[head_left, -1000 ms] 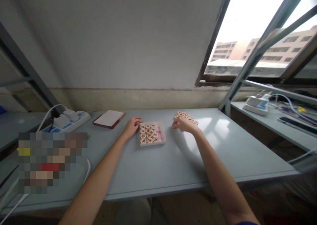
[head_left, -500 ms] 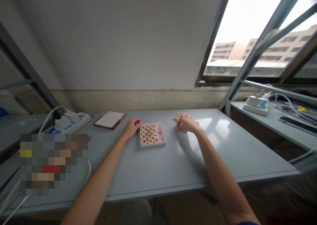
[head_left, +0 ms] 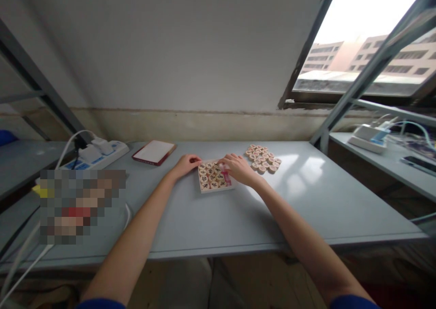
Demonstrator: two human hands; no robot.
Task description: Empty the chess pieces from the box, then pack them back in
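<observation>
A shallow white box (head_left: 218, 190) sits mid-table, partly filled with rows of round wooden Chinese chess pieces (head_left: 211, 178) with dark characters. Pink print shows on the uncovered right part of its floor. At its far left corner, my left hand (head_left: 188, 164) has bent fingers against the rim. My right hand (head_left: 237, 167) reaches over the box's far right part. Its fingers are pinched down at the top row, on a chess piece mostly hidden by them. Off to the right lies a loose cluster of Chinese chess pieces (head_left: 261, 157) with reddish characters.
A box lid with a white face and dark red edge (head_left: 154, 153) lies back left. Beside it is a white power strip (head_left: 114, 151) with plugs and cables. A blurred-out patch (head_left: 81, 207) covers items at left. Metal posts flank the table; the wall stands behind.
My right hand has moved left from the loose pieces to the box, uncovering the cluster. My left hand stays at the box corner. The view has shifted slightly.
</observation>
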